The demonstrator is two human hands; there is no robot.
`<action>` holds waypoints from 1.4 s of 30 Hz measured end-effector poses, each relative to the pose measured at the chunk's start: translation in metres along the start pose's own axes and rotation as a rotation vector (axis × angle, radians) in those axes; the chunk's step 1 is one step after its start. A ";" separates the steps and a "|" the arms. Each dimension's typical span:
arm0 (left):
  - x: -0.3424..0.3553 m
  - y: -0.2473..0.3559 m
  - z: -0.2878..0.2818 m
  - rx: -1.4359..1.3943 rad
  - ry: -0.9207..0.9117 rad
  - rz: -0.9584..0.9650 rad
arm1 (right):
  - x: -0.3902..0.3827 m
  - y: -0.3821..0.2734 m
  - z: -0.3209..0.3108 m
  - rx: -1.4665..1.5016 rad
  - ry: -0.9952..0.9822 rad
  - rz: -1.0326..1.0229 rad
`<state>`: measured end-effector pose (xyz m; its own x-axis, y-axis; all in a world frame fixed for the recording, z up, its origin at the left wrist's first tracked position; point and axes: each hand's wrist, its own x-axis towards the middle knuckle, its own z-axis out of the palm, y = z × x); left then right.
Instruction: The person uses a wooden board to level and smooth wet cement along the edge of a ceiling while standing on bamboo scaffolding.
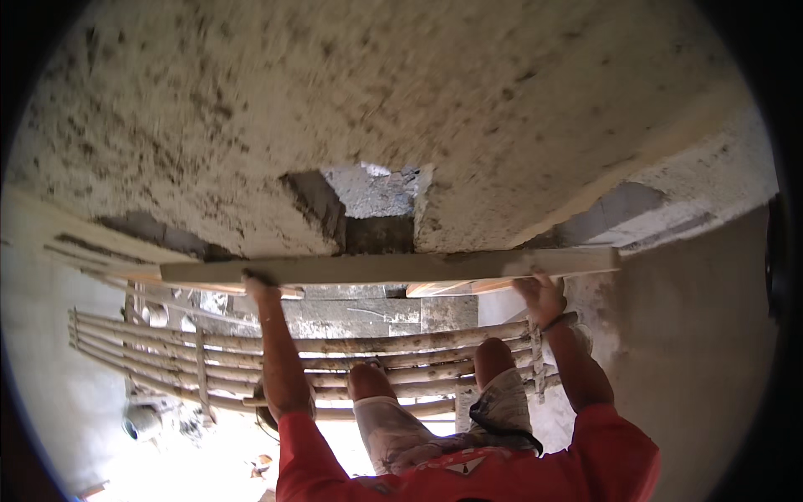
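Note:
A long, straight, mortar-smeared screed board (360,267) spans the view level, pressed along the rough plastered wall (251,100). My left hand (260,285) is closed on its lower edge, left of the middle. Nearer the board's right end, my right hand (542,294) grips the same edge, a little smeared by motion. The fingers of both hands are partly hidden by the board. Just beyond the board, between my hands, a rough-edged opening (381,234) cuts into the plaster.
Below me lies a scaffold platform of rough wooden poles (418,343), with gaps between them. A round metal pot-like vessel (144,422) shows lower left, beside bright glare. Smooth walls (686,335) rise on both sides. More recesses (615,209) break the plaster.

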<state>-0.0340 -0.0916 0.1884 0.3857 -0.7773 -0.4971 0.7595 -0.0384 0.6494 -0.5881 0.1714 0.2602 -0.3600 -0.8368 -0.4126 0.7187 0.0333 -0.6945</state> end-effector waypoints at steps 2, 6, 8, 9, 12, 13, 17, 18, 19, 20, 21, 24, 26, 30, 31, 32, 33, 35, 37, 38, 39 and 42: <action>0.045 0.067 -0.070 0.077 0.005 0.137 | 0.021 0.038 0.034 0.110 -0.087 0.186; 0.025 0.079 -0.012 -0.016 0.069 0.076 | 0.013 0.042 0.050 0.222 -0.124 0.167; 0.004 0.077 0.010 0.014 0.130 0.053 | -0.001 0.022 0.054 0.193 -0.070 0.107; -0.010 0.077 0.024 0.001 0.111 0.033 | -0.011 0.007 0.058 0.177 -0.044 0.075; -0.056 0.084 0.059 -0.006 0.002 0.026 | -0.030 -0.044 0.052 -0.709 -0.005 -0.323; -0.083 0.087 0.081 0.005 0.003 0.025 | -0.035 -0.068 0.051 -0.745 0.002 -0.350; -0.132 0.089 0.110 0.069 0.014 0.046 | -0.056 -0.139 0.072 0.050 0.093 -0.032; -0.131 0.090 0.110 0.076 0.041 0.034 | -0.061 -0.144 0.070 0.056 0.120 -0.028; -0.126 0.089 0.109 0.081 0.060 0.026 | -0.063 -0.144 0.074 0.056 0.095 -0.041; -0.120 0.089 0.108 0.090 0.076 0.013 | -0.065 -0.140 0.078 0.061 0.117 -0.038; -0.117 0.089 0.111 0.064 0.066 -0.006 | -0.069 -0.133 0.088 0.064 0.147 -0.037; -0.053 0.112 0.072 0.067 0.061 -0.056 | -0.071 -0.097 0.114 0.006 0.098 -0.053; -0.008 0.153 0.036 0.039 0.022 0.006 | -0.051 -0.053 0.125 -0.212 -0.017 -0.129; 0.010 0.181 0.032 0.025 0.069 0.010 | -0.048 -0.028 0.149 0.155 0.025 -0.001; 0.004 0.184 0.038 0.018 0.095 0.019 | -0.053 -0.036 0.152 0.152 0.035 -0.028; -0.003 0.185 0.042 0.021 0.116 0.035 | -0.056 -0.044 0.155 0.148 0.037 -0.049; -0.020 0.176 0.057 0.031 0.138 0.043 | -0.066 -0.063 0.164 0.107 0.072 -0.083; -0.055 0.170 0.087 0.027 0.115 0.024 | -0.074 -0.094 0.153 0.106 0.065 -0.105; -0.088 0.176 0.117 0.041 0.111 0.028 | -0.082 -0.126 0.151 0.115 0.073 -0.108; -0.108 0.178 0.133 0.062 0.101 0.041 | -0.091 -0.147 0.157 0.123 0.095 -0.109; -0.129 0.179 0.146 0.053 0.063 0.027 | -0.102 -0.166 0.160 0.132 0.125 -0.109; -0.178 0.191 0.184 0.018 -0.023 0.014 | -0.114 -0.217 0.161 0.093 0.106 -0.110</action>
<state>-0.0542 -0.0766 0.5066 0.3840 -0.7920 -0.4746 0.7447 -0.0383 0.6663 -0.6072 0.1717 0.5524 -0.4968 -0.7700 -0.4004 0.7217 -0.1103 -0.6833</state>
